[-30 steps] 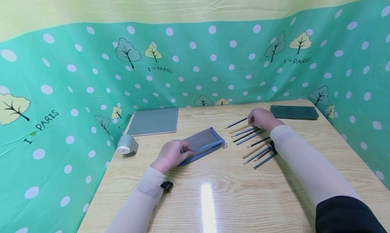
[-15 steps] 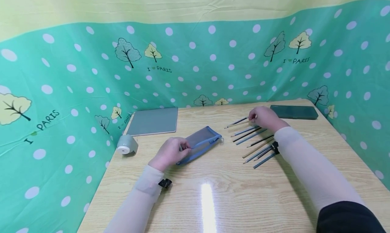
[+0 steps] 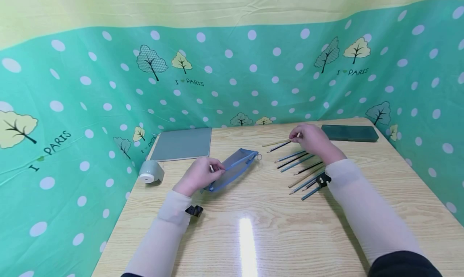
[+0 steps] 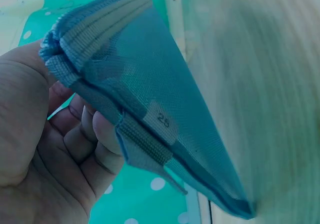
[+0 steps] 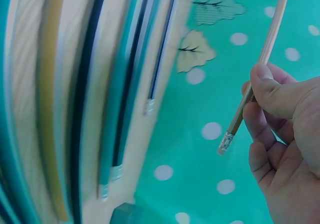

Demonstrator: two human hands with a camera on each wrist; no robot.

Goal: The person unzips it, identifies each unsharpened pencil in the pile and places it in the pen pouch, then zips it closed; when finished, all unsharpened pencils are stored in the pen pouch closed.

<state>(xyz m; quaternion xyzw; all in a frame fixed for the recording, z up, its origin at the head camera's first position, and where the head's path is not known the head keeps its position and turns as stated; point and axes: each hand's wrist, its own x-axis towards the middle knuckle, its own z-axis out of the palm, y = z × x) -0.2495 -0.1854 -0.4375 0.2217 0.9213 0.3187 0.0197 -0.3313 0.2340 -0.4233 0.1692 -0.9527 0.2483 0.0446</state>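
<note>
My left hand (image 3: 199, 174) pinches the edge of a blue mesh zip pouch (image 3: 235, 168), which is tilted up off the table with a ring at its far end. In the left wrist view the pouch (image 4: 165, 94) shows a small tag reading 25. Thumb and fingers of my right hand (image 3: 315, 142) pinch a tan pencil (image 3: 272, 143) near its eraser end; in the right wrist view that pencil (image 5: 272, 31) is raised above the table. Below it lies a dark pencil (image 3: 279, 147), and several blue, black and tan pencils (image 3: 294, 166) lie side by side nearer me.
A dark green case (image 3: 349, 133) lies at the back right. At the back left are a flat grey board or notebook (image 3: 183, 144) and a small grey-green rounded device (image 3: 152, 170). A polka-dot curtain (image 3: 253, 83) encloses the table (image 3: 290, 236).
My right hand has lifted the tan pencil from among the others and carried it slightly left, across the dark one. My left hand has drawn the pouch left and tilted it up more.
</note>
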